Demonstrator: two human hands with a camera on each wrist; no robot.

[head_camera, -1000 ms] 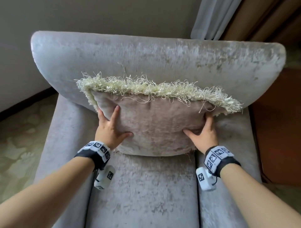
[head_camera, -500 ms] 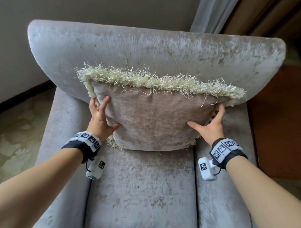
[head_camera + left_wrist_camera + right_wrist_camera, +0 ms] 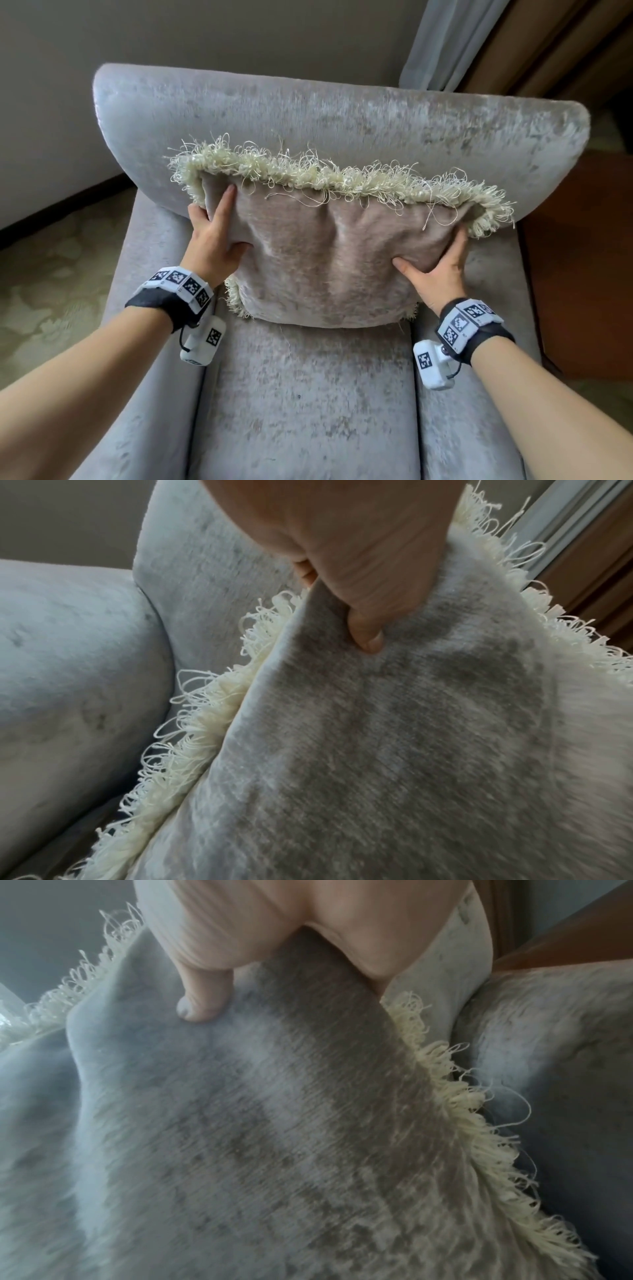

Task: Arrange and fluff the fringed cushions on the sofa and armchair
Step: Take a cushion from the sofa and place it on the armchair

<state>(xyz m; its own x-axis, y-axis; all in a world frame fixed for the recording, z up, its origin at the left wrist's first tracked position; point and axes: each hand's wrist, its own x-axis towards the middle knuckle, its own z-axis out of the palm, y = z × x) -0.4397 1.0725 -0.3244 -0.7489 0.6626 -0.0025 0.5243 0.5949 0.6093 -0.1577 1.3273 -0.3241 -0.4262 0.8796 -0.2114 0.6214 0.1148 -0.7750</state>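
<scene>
A taupe velvet cushion (image 3: 325, 260) with a cream fringe (image 3: 308, 171) stands upright on the grey armchair's seat (image 3: 308, 394), leaning on the backrest (image 3: 308, 113). My left hand (image 3: 219, 233) grips the cushion's upper left edge, with the index finger and thumb on the front and the other fingers hidden behind. My right hand (image 3: 442, 260) grips the right edge, thumb dug into the front. The left wrist view has the left thumb (image 3: 366, 639) denting the cushion (image 3: 394, 750). In the right wrist view the right thumb (image 3: 202, 1007) presses into the cushion (image 3: 274, 1123).
The armchair's padded arms (image 3: 147, 308) flank the seat. A plain wall (image 3: 205, 34) rises behind, with a curtain (image 3: 442, 41) at the upper right. Brown flooring (image 3: 575, 257) lies to the right, patterned carpet (image 3: 44, 291) to the left.
Both hands have slid from the cushion's lower front out to its sides and up towards the top corners. They now squeeze the edges, and the fabric bunches between them.
</scene>
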